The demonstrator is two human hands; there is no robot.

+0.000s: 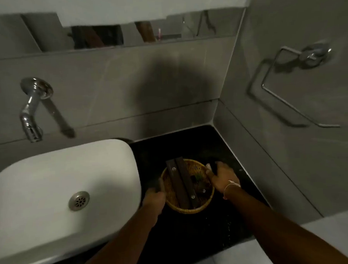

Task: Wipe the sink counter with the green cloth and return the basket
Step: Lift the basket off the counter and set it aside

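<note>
A round woven basket (201,208) rests on the black sink counter (180,147), right of the white basin. Two long dark brown boxes and some small dark items lie inside it. My left hand (154,197) grips the basket's left rim. My right hand (222,176) grips its right rim; a pale string circles that wrist. No green cloth is visible.
The white basin (57,182) with a metal drain fills the left. A chrome tap (32,111) sticks out of the grey tiled wall above it. A metal towel ring (294,89) hangs on the right wall, which meets the counter's right edge.
</note>
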